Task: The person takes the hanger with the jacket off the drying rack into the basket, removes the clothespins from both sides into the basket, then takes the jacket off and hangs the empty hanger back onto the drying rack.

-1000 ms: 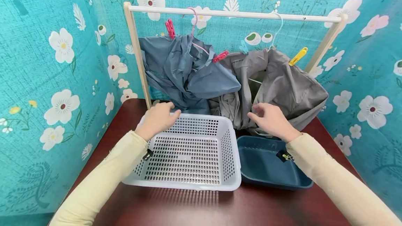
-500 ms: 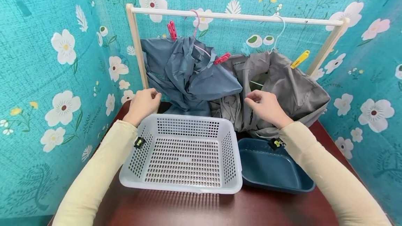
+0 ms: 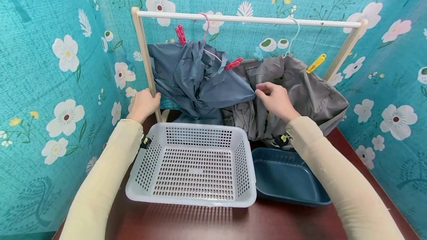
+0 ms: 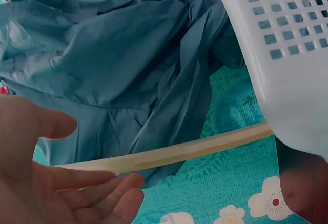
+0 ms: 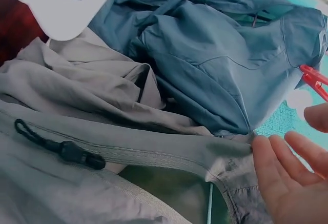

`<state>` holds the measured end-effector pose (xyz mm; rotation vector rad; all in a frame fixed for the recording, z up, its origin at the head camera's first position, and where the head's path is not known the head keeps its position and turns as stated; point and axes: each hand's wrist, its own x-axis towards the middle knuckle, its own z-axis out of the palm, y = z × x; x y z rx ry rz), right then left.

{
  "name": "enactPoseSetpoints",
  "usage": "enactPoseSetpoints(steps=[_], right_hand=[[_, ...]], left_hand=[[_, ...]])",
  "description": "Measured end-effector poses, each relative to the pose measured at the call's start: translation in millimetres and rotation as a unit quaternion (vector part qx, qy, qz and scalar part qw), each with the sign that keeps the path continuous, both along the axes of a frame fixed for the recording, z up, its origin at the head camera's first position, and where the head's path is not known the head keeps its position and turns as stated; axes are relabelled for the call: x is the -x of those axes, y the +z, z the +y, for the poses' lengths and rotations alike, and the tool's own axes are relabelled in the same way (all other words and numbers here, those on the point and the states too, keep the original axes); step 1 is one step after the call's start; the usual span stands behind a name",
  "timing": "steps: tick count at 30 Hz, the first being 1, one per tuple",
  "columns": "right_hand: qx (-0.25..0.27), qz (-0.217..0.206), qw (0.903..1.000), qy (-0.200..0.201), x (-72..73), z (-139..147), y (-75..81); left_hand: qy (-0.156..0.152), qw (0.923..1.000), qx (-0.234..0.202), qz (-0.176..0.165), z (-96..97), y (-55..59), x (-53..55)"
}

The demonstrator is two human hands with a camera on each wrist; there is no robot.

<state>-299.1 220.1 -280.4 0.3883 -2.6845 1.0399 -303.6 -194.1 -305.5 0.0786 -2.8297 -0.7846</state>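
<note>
A blue garment (image 3: 213, 92) hangs from a pink hanger (image 3: 206, 29), held with two red clothespins. Right of it a grey garment (image 3: 310, 84) hangs on a pale blue hanger. My left hand (image 3: 144, 105) is at the rack's left wooden post; in the left wrist view its fingers are loosely extended, thumb apart, beside the post (image 4: 169, 152). My right hand (image 3: 275, 97) is in front of the grey garment, by the blue garment's right corner. In the right wrist view its fingertips (image 5: 261, 144) lie at that corner, thumb apart; whether they touch it I cannot tell.
A white perforated basket (image 3: 248, 192) stands on the dark red table in front of the rack. Beside it on the right sits a dark blue tub (image 3: 290, 180). The rack's white rail (image 3: 247, 18) spans the back. A yellow clothespin (image 3: 316, 63) is on the grey garment.
My left hand has moved from above the basket leftward to the rack's post. My right hand has shifted left and up, toward the blue garment's corner. The garments hang about as before.
</note>
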Motion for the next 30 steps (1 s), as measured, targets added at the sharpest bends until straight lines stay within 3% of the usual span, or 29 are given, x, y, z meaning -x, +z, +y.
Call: enactPoseSetpoints(steps=[6,12,16,20,24,30], right_hand=[[0.006,-0.006,0.9999,0.010,5.5,-5,3.6],[0.003,-0.021,0.9993,0.032,11.5,-9,3.9],[-0.010,-0.025,0.9983,0.052,16.7,-14,4.0],[-0.034,-0.026,0.9976,0.055,22.9,-20,3.2],[-0.056,-0.010,0.9971,0.050,29.2,-25,1.5],[-0.072,0.016,0.9957,0.055,33.5,-31,-0.1]], left_hand=[[0.016,0.9994,-0.025,-0.018,-3.7,1.5,9.3],[0.023,0.9969,-0.075,-0.006,-6.7,-1.0,18.2],[0.019,0.9901,-0.139,0.005,-9.6,-4.7,27.8],[-0.007,0.9795,-0.200,0.018,-11.9,-10.3,36.2],[-0.027,0.9777,-0.203,0.047,-10.7,-17.7,41.2],[-0.020,0.9798,-0.172,0.099,-10.0,-24.3,46.2]])
